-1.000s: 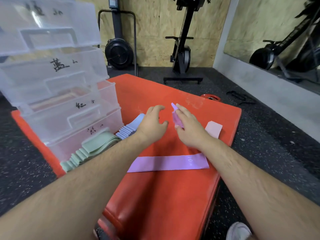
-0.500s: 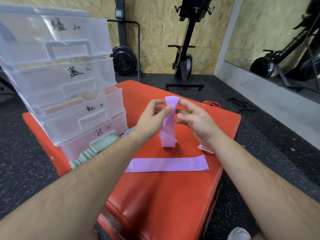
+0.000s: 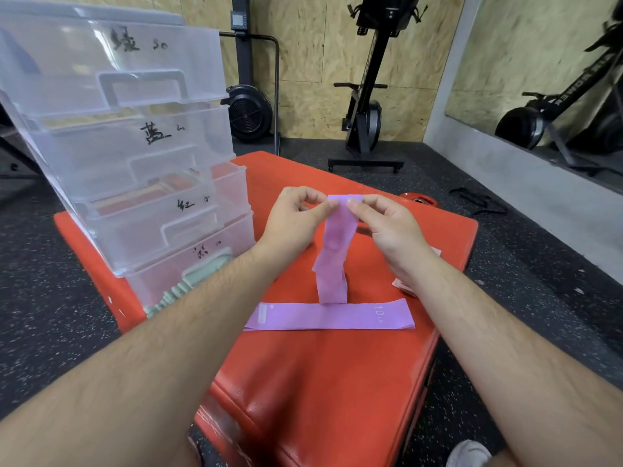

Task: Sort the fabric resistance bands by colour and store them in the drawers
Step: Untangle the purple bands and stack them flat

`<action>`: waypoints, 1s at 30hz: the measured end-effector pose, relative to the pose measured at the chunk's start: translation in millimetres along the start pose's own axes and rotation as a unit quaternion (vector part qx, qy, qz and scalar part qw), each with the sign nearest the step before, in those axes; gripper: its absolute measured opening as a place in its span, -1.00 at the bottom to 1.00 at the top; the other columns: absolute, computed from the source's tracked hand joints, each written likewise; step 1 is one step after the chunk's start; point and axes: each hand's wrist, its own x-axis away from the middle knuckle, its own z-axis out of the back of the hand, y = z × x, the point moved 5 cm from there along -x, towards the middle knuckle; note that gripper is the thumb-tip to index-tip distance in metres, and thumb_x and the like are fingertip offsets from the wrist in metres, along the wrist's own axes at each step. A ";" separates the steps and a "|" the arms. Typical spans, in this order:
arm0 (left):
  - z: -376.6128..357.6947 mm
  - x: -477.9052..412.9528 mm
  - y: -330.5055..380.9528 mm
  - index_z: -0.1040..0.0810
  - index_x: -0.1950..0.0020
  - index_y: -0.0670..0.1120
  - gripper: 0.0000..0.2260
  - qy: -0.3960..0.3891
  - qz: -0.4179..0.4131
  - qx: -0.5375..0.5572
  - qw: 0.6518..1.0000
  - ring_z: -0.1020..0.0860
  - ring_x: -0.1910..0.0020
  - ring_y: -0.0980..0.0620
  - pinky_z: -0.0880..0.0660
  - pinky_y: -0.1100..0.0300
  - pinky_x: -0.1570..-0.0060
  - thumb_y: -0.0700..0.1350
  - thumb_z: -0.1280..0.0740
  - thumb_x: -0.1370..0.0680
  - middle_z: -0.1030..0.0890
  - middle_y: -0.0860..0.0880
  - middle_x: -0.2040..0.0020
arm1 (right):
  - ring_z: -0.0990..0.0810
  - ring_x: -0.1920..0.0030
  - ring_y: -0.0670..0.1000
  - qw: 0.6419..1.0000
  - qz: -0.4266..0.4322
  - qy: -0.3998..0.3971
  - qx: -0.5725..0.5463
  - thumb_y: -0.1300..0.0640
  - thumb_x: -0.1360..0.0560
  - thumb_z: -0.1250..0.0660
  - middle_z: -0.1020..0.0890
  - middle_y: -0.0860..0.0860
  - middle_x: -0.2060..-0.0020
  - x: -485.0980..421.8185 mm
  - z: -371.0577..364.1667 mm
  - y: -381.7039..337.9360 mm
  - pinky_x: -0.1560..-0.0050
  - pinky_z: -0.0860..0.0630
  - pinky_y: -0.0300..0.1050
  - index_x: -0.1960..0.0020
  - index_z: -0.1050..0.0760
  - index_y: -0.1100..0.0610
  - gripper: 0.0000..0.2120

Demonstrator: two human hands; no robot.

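Note:
My left hand (image 3: 295, 220) and my right hand (image 3: 387, 227) pinch the top edge of a purple fabric band (image 3: 335, 251), one at each corner. It hangs down above the red mat (image 3: 337, 382), its lower end just over a second purple band (image 3: 328, 316) that lies flat and is marked 10 LB. A clear plastic drawer unit (image 3: 128, 146) stands at the left with hand-written labels; its red-labelled drawer holds red bands. Green bands (image 3: 188, 281) lie folded by the lowest drawer. A pink band (image 3: 403, 284) peeks out under my right forearm.
The mat lies on a black speckled floor (image 3: 50, 315). Exercise machines (image 3: 369, 96) stand at the plywood wall behind. A wall mirror (image 3: 546, 72) runs along the right. A red weight plate (image 3: 419, 198) lies at the mat's far edge. A white shoe (image 3: 468, 455) shows at the bottom.
Both hands lifted the purple band off the mat and now spread its top edge flat between them. The pile of blue bands is now hidden behind my left arm.

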 end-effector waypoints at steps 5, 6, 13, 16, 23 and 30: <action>0.9 0.9 1.9 -0.57 0.13 -0.11 -0.91 -0.025 -0.004 0.036 0.999 -0.46 0.32 0.23 -0.43 0.34 0.25 -0.14 -0.40 -0.56 -0.55 0.10 0.30 | -0.54 0.10 -0.06 0.998 -0.020 0.028 0.052 0.01 -0.52 -0.42 -0.65 -0.07 0.15 -3.8 1.8 3.9 -0.08 -0.55 0.02 0.09 -0.67 0.02 -0.90; 0.9 0.8 1.5 -0.57 0.12 -0.11 -0.92 -0.026 -0.006 0.037 0.999 -0.48 0.31 0.23 -0.43 0.35 0.25 -0.15 -0.39 -0.56 -0.56 0.07 0.28 | -0.54 0.12 -0.08 0.998 -0.018 0.034 0.056 0.03 -0.54 -0.41 -0.64 -0.09 0.16 -3.8 1.2 3.3 -0.04 -0.54 -0.02 0.09 -0.66 0.04 -0.89; 2.1 0.9 -3.8 -0.53 0.04 -0.08 -0.85 -0.026 0.029 0.022 0.999 -0.62 0.25 0.10 -0.52 0.20 0.25 -0.01 -0.39 -0.57 -0.68 -0.10 0.19 | -0.59 0.20 -0.12 0.996 -0.023 0.042 0.073 0.06 -0.60 -0.34 -0.67 0.00 0.16 -0.1 -3.1 -2.8 0.18 -0.53 -0.21 -0.03 -0.62 0.19 -0.80; -3.1 4.7 -14.1 -0.47 -0.06 -0.04 -0.71 -0.078 0.080 -0.004 0.994 -0.59 0.19 0.02 -0.57 -0.02 0.10 0.10 -0.44 -0.51 -0.67 -0.10 0.12 | -0.57 0.21 -0.07 0.997 -0.030 0.051 0.057 0.08 -0.61 -0.32 -0.62 0.01 0.20 -0.1 -2.1 -3.7 0.28 -0.54 -0.28 -0.05 -0.61 0.20 -0.81; -0.4 1.5 -11.8 -0.41 -0.06 0.01 -0.73 -0.046 0.046 0.016 0.998 -0.54 0.25 -0.02 -0.56 -0.17 0.11 -0.11 -0.47 -0.49 -0.58 0.01 0.30 | -0.69 0.20 -0.05 0.997 -0.069 0.045 -0.004 0.08 -0.45 -0.53 -0.72 0.04 0.16 1.1 3.0 -1.0 0.13 -0.62 -0.10 -0.13 -0.45 0.10 -0.64; -5.0 2.3 -7.1 -0.52 -0.04 0.07 -0.83 -0.087 0.033 0.057 0.994 -0.55 0.19 0.02 -0.51 0.04 0.10 -0.14 -0.44 -0.52 -0.60 -0.03 0.22 | -0.65 0.19 -0.01 0.999 -0.031 0.027 -0.004 0.32 -0.49 -0.44 -0.68 0.11 0.14 5.4 7.2 -12.0 0.11 -0.63 -0.10 -0.17 -0.47 0.14 -0.70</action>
